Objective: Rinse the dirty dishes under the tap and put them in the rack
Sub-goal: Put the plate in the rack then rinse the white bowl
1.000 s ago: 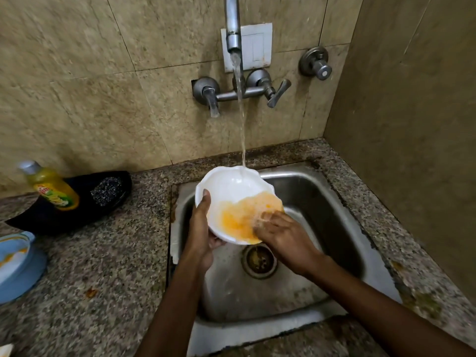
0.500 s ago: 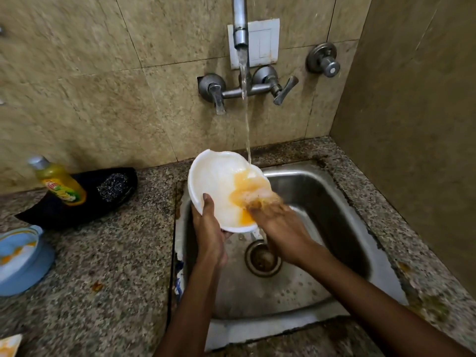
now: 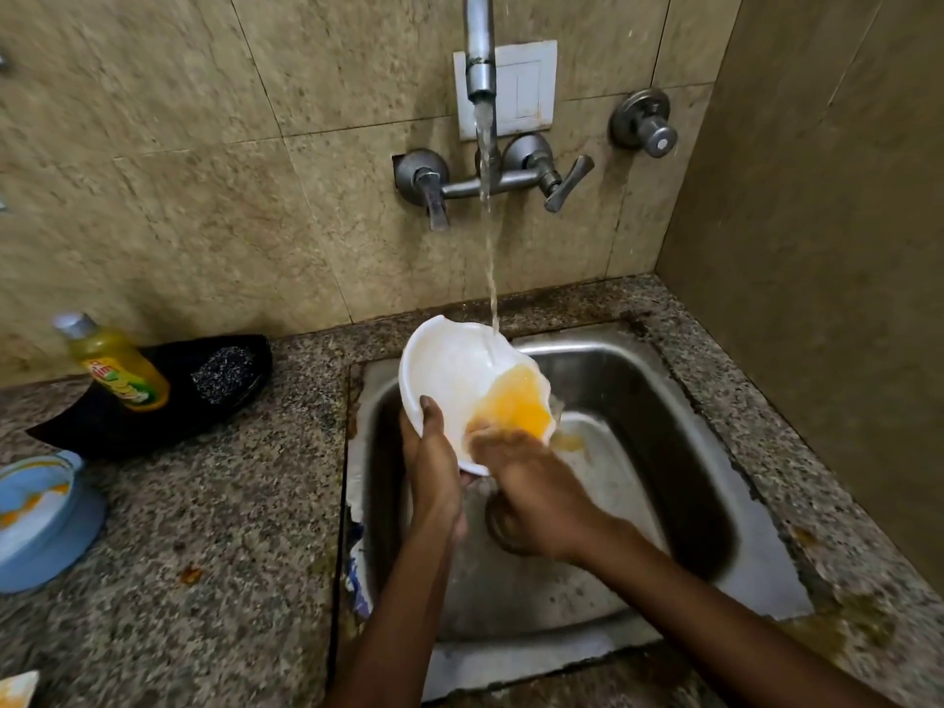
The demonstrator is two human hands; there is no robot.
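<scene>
A white bowl [image 3: 449,370] smeared with orange sauce is held tilted over the steel sink [image 3: 638,401]. Water from the tap [image 3: 480,69] runs onto its upper right inside. My left hand [image 3: 434,462] grips the bowl's lower left rim, thumb inside. My right hand [image 3: 531,482] lies with its fingers on the orange patch at the bowl's lower edge; it is blurred. Orange water spills off the rim into the sink. No rack is in view.
A yellow soap bottle [image 3: 115,365] lies on a black tray [image 3: 153,401] with a scrubber [image 3: 222,373] on the granite counter [image 3: 204,528]. A blue dish [image 3: 36,518] with orange smears sits at the left edge. Walls close off the back and right.
The bowl has tipped so the orange sauce pools at its lower right and spills over. My right hand has slid down to the bowl's lower edge. The left hand's grip is unchanged.
</scene>
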